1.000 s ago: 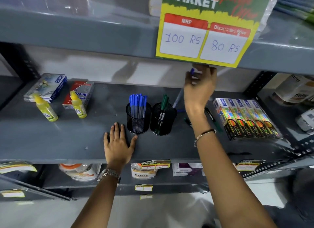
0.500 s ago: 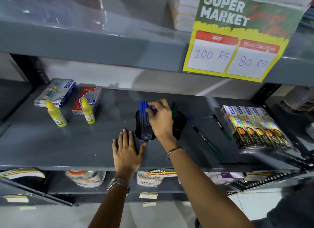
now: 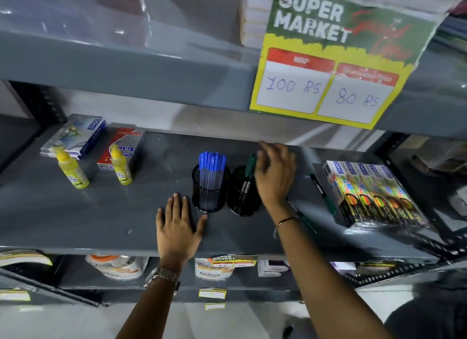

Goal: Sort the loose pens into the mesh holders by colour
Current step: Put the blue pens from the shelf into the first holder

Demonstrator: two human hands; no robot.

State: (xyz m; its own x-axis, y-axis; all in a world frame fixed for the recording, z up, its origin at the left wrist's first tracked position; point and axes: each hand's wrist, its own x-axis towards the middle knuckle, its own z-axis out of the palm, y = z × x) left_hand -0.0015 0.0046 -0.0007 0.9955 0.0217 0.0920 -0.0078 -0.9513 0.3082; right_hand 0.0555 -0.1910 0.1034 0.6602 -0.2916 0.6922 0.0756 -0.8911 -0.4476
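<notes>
Two black mesh holders stand side by side mid-shelf. The left holder (image 3: 209, 197) is packed with blue pens (image 3: 211, 166); the right holder (image 3: 242, 199) has a few green pens (image 3: 249, 173). Two loose green pens lie on the shelf to the right: one (image 3: 324, 194) beside the colour boxes, another (image 3: 300, 216) partly under my right forearm. My right hand (image 3: 274, 173) hovers just right of the green holder, fingers spread and blurred, nothing in it. My left hand (image 3: 178, 227) lies flat on the shelf, in front and to the left of the blue holder.
A row of colourful boxes (image 3: 374, 194) lies at the right end of the grey shelf (image 3: 101, 212). Two yellow glue bottles (image 3: 72, 170) stand in front of two boxes at the left. A price sign (image 3: 333, 60) hangs from the shelf above.
My right hand brought a blue pen down from under the sign into the blue holder, let it go and moved right past the green holder. The left hand stayed flat.
</notes>
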